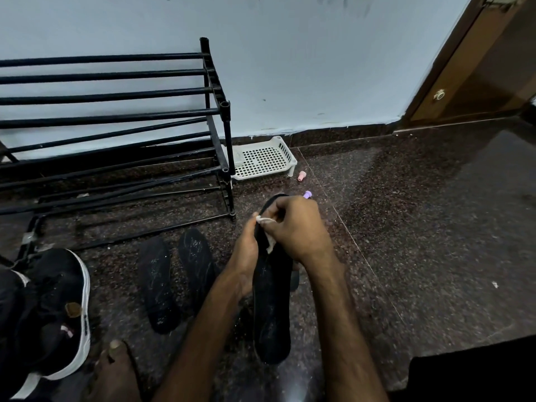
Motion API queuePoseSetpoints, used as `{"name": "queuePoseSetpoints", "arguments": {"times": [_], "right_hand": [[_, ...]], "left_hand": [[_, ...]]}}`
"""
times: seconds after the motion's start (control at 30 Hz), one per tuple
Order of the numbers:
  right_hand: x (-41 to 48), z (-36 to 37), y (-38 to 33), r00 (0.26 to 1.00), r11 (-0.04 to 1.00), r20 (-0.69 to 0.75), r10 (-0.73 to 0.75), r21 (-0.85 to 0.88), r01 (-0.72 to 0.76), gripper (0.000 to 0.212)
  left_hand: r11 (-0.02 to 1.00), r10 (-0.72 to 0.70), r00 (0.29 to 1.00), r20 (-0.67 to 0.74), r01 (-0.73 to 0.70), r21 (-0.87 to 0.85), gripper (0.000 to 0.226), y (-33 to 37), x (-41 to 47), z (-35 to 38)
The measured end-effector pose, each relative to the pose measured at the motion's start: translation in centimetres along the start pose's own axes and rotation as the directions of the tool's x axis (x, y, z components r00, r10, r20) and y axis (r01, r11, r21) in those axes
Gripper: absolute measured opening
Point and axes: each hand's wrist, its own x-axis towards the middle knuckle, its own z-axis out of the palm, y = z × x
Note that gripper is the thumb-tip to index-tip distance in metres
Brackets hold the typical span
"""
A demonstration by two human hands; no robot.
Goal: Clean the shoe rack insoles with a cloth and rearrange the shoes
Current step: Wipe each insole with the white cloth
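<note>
A long black insole (272, 309) is held up over the floor at centre. My left hand (246, 256) grips its left edge from below. My right hand (295, 227) pinches a small white cloth (268, 236) against the insole's upper part. Two more black insoles (158, 285) (197, 262) lie side by side on the floor to the left. The black shoe rack (116, 117) stands against the wall at upper left, its bars bare. Black shoes with white soles (58, 309) sit at the lower left.
A white perforated plastic tray (262, 159) lies by the wall right of the rack. Small pink (302, 176) and purple (307, 194) caps sit on the dark granite floor (406, 227). A bare foot (116, 369) is at bottom left; a wooden door (478, 68) stands at upper right.
</note>
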Motion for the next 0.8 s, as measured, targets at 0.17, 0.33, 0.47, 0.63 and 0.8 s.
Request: {"name": "queuePoseSetpoints", "arguments": {"times": [0.17,0.33,0.47,0.63,0.8], "right_hand": [[0.5,-0.3,1.7,0.962,0.994,-0.258,0.089,-0.042,-0.103,0.004],[-0.5,-0.2,1.1,0.982,0.995,0.162,-0.099,0.047,0.092,0.002],[0.1,-0.1,1.4,0.990,0.997,-0.123,-0.069,-0.036,0.065,0.003],[-0.2,-0.2,1.2,0.992,0.996,0.094,-0.089,-0.012,0.091,0.004],[0.6,-0.4,1.7,0.962,0.998,-0.272,0.006,-0.059,-0.023,0.006]], "left_hand": [[0.999,-0.005,1.000,-0.029,0.006,0.032,0.062,0.3,0.0,-0.2],[1.000,0.004,1.000,-0.010,-0.004,-0.013,0.066,-0.2,0.3,-0.3],[1.000,-0.016,1.000,-0.011,0.016,0.024,0.064,0.0,0.0,-0.1],[1.000,-0.018,1.000,0.010,0.018,-0.007,0.060,0.0,0.0,-0.2],[0.998,-0.039,0.997,0.068,0.036,0.041,0.069,0.1,-0.1,-0.4]]}}
